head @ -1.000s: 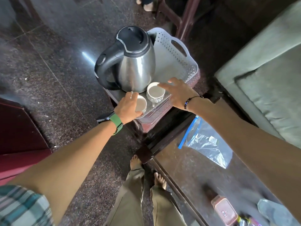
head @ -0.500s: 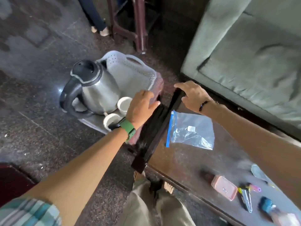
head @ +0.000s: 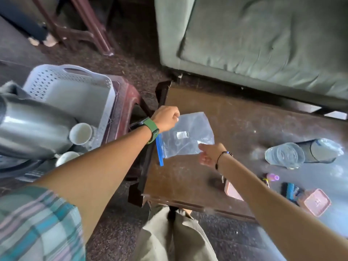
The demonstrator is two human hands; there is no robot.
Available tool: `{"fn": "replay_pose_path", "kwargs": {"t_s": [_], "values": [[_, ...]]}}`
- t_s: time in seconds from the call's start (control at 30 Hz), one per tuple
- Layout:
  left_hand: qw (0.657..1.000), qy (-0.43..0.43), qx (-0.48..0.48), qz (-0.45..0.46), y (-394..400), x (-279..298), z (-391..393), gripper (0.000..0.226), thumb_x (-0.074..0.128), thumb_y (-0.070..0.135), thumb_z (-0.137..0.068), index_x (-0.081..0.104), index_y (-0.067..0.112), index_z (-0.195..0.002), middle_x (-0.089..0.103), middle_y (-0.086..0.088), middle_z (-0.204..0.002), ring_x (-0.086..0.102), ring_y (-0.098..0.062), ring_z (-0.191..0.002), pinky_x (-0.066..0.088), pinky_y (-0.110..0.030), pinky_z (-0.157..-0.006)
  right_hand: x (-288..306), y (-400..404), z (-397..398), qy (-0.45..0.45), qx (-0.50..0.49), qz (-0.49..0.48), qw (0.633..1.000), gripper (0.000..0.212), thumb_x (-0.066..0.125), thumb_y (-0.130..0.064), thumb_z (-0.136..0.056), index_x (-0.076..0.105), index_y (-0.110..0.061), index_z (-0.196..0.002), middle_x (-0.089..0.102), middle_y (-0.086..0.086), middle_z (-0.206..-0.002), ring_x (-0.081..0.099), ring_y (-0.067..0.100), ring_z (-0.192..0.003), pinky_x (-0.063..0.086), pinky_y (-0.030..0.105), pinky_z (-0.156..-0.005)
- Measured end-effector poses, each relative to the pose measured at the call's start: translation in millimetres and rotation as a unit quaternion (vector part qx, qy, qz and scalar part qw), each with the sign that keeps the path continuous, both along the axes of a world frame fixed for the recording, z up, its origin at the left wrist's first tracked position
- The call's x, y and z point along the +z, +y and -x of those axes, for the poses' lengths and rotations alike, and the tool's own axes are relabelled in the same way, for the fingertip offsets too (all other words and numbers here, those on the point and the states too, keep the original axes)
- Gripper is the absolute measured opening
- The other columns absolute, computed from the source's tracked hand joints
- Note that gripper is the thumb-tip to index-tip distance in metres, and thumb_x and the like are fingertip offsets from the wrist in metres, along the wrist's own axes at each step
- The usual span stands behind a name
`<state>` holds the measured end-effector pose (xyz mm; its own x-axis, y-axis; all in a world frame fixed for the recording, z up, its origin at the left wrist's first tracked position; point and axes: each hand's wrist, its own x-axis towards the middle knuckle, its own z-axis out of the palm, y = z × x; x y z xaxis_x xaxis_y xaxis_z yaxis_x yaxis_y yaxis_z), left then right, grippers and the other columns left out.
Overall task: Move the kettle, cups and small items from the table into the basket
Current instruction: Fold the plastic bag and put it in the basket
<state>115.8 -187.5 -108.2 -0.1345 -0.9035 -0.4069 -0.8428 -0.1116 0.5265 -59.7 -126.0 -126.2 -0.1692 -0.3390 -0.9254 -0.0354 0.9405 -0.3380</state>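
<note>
Dusty wooden table (head: 244, 119) beside a white basket (head: 75, 91) already holding kettle (head: 32, 129) and cups (head: 81, 133). Left hand (head: 165, 117) pinches the clear zip bag (head: 186, 136) at its top corner; right hand (head: 211, 154) apparently pinches the lower edge. Advise lifting it level, both corners held, straight into the basket.

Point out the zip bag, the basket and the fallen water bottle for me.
zip bag (head: 190, 136): head view, clear middle panel.
basket (head: 75, 78): head view, perforated far wall.
water bottle (head: 284, 155): head view, its ribbed base.
</note>
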Motion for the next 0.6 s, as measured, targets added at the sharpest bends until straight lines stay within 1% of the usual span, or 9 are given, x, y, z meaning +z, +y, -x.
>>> {"fn": "replay_pose_path", "kwargs": {"t_s": [0.07,0.17,0.23,0.3,0.4,0.43,0.47,0.53,0.6], "values": [[0.999,-0.023,-0.009,-0.026,-8,-27,3,0.026,0.047,0.009,-0.091,0.059,0.006,-0.114,0.063,-0.015,-0.118,0.057,-0.031,-0.111,0.045,-0.033,-0.092,-28,16,-4,-0.016,-0.077,-0.036,0.996,0.015,0.066,-0.009,-0.084,0.053,-0.004,-0.089,0.046,0.011,-0.068,0.047,0.020,-0.057,0.043,0.030,-0.059],[0.997,-0.057,-0.032,-0.050,-19,-62,5,0.041,0.050,0.009,-0.091,0.045,0.008,-0.132,0.050,-0.016,-0.135,0.045,-0.032,-0.127,0.037,-0.037,-0.106,-55,24,-13,-0.042,-0.143,-0.083,0.985,0.039,0.070,-0.025,-0.081,0.056,-0.005,-0.112,0.056,0.020,-0.114,0.059,0.033,-0.104,0.050,0.043,-0.089],[0.994,-0.080,-0.044,-0.057,-25,-79,6,0.047,0.050,0.011,-0.092,0.039,0.009,-0.137,0.044,-0.014,-0.141,0.038,-0.031,-0.133,0.032,-0.038,-0.110,-65,22,-21,-0.077,-0.168,-0.103,0.977,0.059,0.069,-0.034,-0.082,0.047,-0.009,-0.130,0.048,0.019,-0.135,0.054,0.034,-0.119,0.047,0.044,-0.092],[0.993,-0.093,-0.045,-0.063,-32,-90,8,0.049,0.051,0.015,-0.092,0.037,0.008,-0.139,0.040,-0.014,-0.144,0.034,-0.029,-0.136,0.028,-0.036,-0.110,-73,17,-29,-0.104,-0.168,-0.117,0.973,0.072,0.066,-0.042,-0.082,0.037,-0.010,-0.140,0.043,0.014,-0.143,0.048,0.031,-0.129,0.045,0.042,-0.090],[0.992,-0.092,-0.039,-0.070,-39,-103,12,0.049,0.054,0.019,-0.091,0.040,0.006,-0.136,0.041,-0.017,-0.142,0.038,-0.031,-0.133,0.031,-0.035,-0.108,-80,8,-38,-0.115,-0.168,-0.124,0.971,0.070,0.064,-0.045,-0.083,0.038,-0.012,-0.139,0.045,0.008,-0.143,0.045,0.025,-0.133,0.043,0.037,-0.085],[0.993,-0.088,-0.034,-0.078,-40,-105,14,0.046,0.055,0.019,-0.091,0.043,0.005,-0.133,0.043,-0.018,-0.139,0.042,-0.032,-0.129,0.034,-0.035,-0.105,-81,6,-39,-0.115,-0.180,-0.121,0.969,0.062,0.063,-0.041,-0.084,0.043,-0.013,-0.136,0.051,0.006,-0.137,0.052,0.025,-0.126,0.044,0.034,-0.083],[0.992,-0.088,-0.028,-0.086,-41,-107,16,0.043,0.056,0.019,-0.090,0.047,0.004,-0.129,0.047,-0.019,-0.135,0.046,-0.033,-0.125,0.037,-0.036,-0.102,-81,5,-40,-0.115,-0.197,-0.115,0.967,0.048,0.063,-0.034,-0.086,0.049,-0.014,-0.128,0.061,0.003,-0.119,0.064,0.024,-0.105,0.047,0.031,-0.076],[0.992,-0.097,-0.012,-0.084,-43,-102,18,0.032,0.055,0.016,-0.090,0.055,0.000,-0.117,0.056,-0.021,-0.127,0.053,-0.036,-0.118,0.043,-0.038,-0.096,-78,4,-39,-0.107,-0.233,-0.104,0.961,0.014,0.059,-0.018,-0.088,0.056,-0.011,-0.101,0.059,0.002,-0.060,0.048,0.017,-0.050,0.039,0.023,-0.049],[0.993,-0.088,0.029,-0.078,-45,-92,16,0.027,0.049,0.012,-0.091,0.061,-0.004,-0.109,0.063,-0.023,-0.116,0.059,-0.039,-0.108,0.048,-0.040,-0.090,-73,4,-33,-0.088,-0.265,-0.083,0.956,0.004,0.053,-0.004,-0.090,0.054,-0.006,-0.086,0.046,0.003,-0.029,0.041,0.013,-0.027,0.033,0.015,-0.035]]}}
